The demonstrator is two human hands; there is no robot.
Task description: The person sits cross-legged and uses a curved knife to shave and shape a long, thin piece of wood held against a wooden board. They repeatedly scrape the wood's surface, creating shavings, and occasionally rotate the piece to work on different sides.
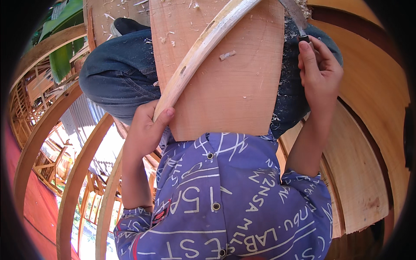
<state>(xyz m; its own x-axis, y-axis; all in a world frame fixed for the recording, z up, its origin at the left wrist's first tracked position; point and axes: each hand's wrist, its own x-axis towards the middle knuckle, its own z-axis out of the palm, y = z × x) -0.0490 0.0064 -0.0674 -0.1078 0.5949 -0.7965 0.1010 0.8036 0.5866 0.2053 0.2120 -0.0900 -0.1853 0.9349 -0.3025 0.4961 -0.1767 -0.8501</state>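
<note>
One curved, pale wooden stick [201,51], running diagonally from left of center up past the top edge. Lower end sits inside the left hand's [146,126] grip; most of its length extends up and right of that grip, over a flat wooden board [225,102]. Far end out of frame.

Left grip: closed around the stick, thumb on the near side, pointing up and right. Left forearm rises from lower left, elbow bent.

Right hand [321,70], upper right: grip clenched on the dark handle [304,39] of a metal blade [295,14]. Thumb up against the handle, fingers curled. Blade points up and left, toward the top edge; well apart from the stick where both show, contact beyond the edge can't be told. Right forearm comes up from lower right, elbow bent.

Board lies between two legs in dark jeans [117,71], near end at the patterned blue shirt [203,186]. One loose wood chip [227,55] on it, right of the stick; small shavings upper left of the board, more on the jeans.

Outer area: curved-looking wooden slats [76,173] at left, green leaves [60,63] upper left, broad wooden planks [353,169] at right.
</note>
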